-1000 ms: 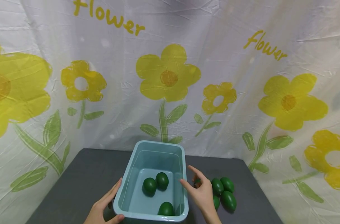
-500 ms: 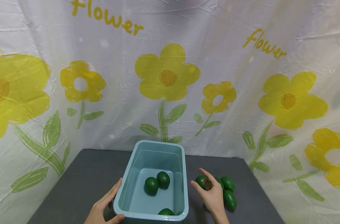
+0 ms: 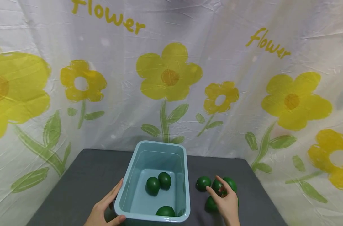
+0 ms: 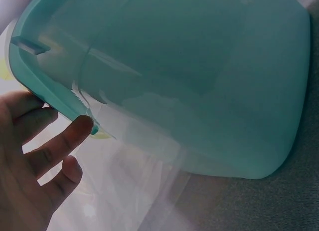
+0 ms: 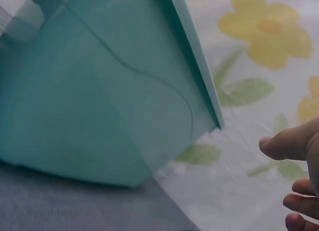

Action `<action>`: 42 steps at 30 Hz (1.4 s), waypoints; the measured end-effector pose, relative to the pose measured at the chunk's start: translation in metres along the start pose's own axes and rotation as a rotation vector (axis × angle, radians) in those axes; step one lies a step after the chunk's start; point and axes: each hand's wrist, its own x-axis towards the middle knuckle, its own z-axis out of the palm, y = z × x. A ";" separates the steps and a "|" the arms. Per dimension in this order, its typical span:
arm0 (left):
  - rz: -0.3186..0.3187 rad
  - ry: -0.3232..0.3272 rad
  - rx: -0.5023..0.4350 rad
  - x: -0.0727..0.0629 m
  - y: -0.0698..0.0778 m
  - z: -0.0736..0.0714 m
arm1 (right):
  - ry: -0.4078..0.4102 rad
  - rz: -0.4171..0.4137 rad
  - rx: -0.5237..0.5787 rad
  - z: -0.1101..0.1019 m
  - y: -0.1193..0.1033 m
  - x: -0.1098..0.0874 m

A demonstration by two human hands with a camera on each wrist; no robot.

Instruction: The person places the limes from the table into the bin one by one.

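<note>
A light blue plastic bin [image 3: 122, 188] holds three dark green, smooth oval fruits that look like avocados, one of them an avocado [image 3: 153, 186] near the middle. My left hand [image 3: 105, 205] touches the bin's near left corner, thumb at the front rim and fingers along the side. In the left wrist view, the left hand's fingers [image 4: 60, 146] are spread by the rim. Right of the bin, my right hand [image 3: 226, 201] is over a group of avocados, its thumb and fingers apart around an avocado [image 3: 216, 185]. The hand partly hides the group.
Another avocado [image 3: 203, 183] lies left of the right hand, and one more avocado [image 3: 211, 204] sits nearer. The dark grey table [image 3: 95, 169] is bordered by a white curtain [image 3: 118, 94] printed with yellow flowers.
My right hand has moved right from beside the bin's rim to over the avocados outside. The avocados inside shifted slightly. My left hand stays at the bin's corner.
</note>
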 end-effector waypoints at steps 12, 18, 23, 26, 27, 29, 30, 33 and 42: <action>-0.020 -0.020 -0.022 0.003 0.002 -0.003 | 0.045 -0.074 -0.305 -0.009 0.038 -0.003; -0.008 -0.008 -0.021 0.002 -0.001 -0.002 | 0.022 -0.159 -0.400 -0.011 0.059 -0.004; -0.006 -0.006 0.008 0.002 0.000 -0.003 | 0.020 -0.252 -0.483 -0.011 0.075 -0.003; -0.024 -0.014 0.019 0.002 0.002 -0.003 | -0.013 -0.260 -0.538 -0.011 0.082 -0.004; -0.029 -0.015 0.020 0.002 0.003 -0.003 | -0.028 -0.258 -0.559 -0.010 0.084 -0.005; -0.036 -0.015 0.019 0.001 0.003 -0.003 | -0.053 -0.237 -0.593 -0.009 0.086 -0.006; -0.036 -0.013 0.019 0.001 0.003 -0.002 | -0.061 -0.234 -0.608 -0.008 0.088 -0.007; -0.042 -0.016 0.012 0.001 0.003 -0.002 | -0.094 -0.196 -0.646 -0.006 0.092 -0.007; -0.064 -0.045 -0.002 0.002 0.006 -0.004 | -0.079 -0.265 -0.675 -0.004 0.101 -0.010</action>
